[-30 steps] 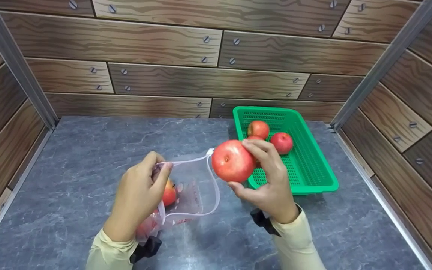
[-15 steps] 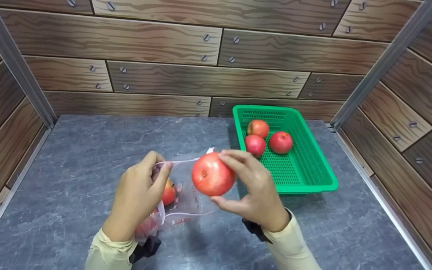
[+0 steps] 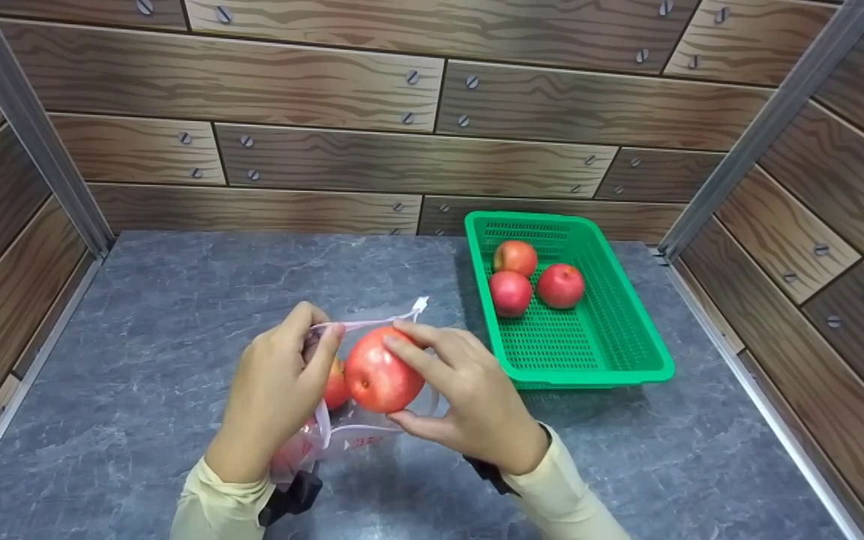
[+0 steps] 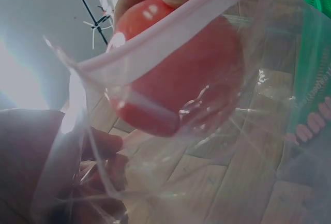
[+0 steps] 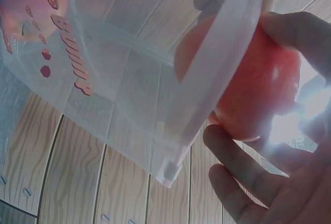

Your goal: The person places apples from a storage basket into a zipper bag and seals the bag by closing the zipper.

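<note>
My left hand (image 3: pixel 271 394) pinches the rim of a clear zip bag (image 3: pixel 361 433), whose mouth gapes toward the right. One apple (image 3: pixel 336 386) shows inside the bag, and more red fruit (image 3: pixel 293 454) is seen through the plastic below the left wrist. Between thumb and fingers my right hand (image 3: pixel 469 397) grips a large red apple (image 3: pixel 381 375) at the bag's mouth. From the right wrist view, the held apple (image 5: pixel 264 84) sits partly behind the bag's zip edge (image 5: pixel 222 53). The left wrist view shows the apple (image 4: pixel 191 74) through the plastic.
A green basket (image 3: pixel 627 322) stands at the back right with three apples inside, one red apple (image 3: pixel 561 286) apart from the other two. Wood-patterned walls (image 3: pixel 327 161) enclose the grey marbled table (image 3: pixel 192 292) at the back and sides.
My right hand has carried the apple leftward and down from beside the basket to the bag's mouth. The left hand has stayed in place on the bag's rim.
</note>
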Available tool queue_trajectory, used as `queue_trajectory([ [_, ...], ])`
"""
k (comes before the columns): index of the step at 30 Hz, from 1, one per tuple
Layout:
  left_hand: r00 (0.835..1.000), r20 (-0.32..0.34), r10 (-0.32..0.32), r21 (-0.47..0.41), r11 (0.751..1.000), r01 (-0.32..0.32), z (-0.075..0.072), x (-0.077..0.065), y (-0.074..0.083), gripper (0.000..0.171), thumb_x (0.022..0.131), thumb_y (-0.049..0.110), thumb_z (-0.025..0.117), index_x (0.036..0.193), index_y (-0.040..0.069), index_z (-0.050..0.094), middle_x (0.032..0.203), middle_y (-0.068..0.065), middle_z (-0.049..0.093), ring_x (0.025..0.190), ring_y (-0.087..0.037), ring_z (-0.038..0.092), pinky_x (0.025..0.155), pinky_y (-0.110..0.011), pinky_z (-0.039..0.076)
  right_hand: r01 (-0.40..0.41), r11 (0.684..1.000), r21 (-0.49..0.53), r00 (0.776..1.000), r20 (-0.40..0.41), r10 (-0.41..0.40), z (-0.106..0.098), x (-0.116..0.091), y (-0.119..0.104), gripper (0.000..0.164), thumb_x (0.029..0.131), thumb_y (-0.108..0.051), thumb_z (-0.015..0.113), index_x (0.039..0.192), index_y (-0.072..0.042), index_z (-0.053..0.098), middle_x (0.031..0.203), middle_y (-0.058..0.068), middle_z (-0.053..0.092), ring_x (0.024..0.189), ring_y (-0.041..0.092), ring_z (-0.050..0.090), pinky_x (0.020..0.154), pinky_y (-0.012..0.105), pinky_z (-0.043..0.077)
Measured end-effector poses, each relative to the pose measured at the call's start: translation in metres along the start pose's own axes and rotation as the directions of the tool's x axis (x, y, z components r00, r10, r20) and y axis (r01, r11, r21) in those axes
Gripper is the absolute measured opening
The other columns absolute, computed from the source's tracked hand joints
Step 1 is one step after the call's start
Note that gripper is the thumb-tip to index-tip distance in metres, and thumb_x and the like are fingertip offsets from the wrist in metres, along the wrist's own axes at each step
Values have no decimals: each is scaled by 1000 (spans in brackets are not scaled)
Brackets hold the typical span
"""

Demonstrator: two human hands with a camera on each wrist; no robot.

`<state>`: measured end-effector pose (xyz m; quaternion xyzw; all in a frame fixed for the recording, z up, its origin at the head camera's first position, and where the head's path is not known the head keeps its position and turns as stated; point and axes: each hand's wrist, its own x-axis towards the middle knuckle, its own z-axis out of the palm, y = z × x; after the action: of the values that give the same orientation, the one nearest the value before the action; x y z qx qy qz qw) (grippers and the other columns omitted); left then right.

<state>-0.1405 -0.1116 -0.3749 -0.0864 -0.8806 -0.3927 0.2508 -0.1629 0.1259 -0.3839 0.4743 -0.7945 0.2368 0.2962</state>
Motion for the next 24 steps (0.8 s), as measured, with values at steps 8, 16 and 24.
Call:
queue_trajectory([
  [8,999,25,27,6,1000,-27,3,-1,3,13,99,19,71,91,13,61,64,6,45,58,-12,42,54,-31,37,32,990,-138,991,130,-14,6,-2,-3,79,79,-29,92,148,-19,56,147,9,58,125,28,61,106,49,47],
  [16,1000,17,21,-1,1000,-21,4,-1,3,14,99,18,71,91,13,61,64,7,45,56,-11,41,53,-29,35,54,990,-134,978,207,-26,2,-2,-4,75,82,-28,90,148,-22,56,150,8,55,133,22,56,113,50,41],
  [24,1000,15,12,-11,1000,-12,7,-2,4,12,100,20,69,92,14,62,64,8,45,56,-10,41,52,-29,35,167,982,-94,950,282,-134,4,-5,-4,70,88,-39,83,149,-22,53,144,5,59,128,21,60,114,52,40],
])
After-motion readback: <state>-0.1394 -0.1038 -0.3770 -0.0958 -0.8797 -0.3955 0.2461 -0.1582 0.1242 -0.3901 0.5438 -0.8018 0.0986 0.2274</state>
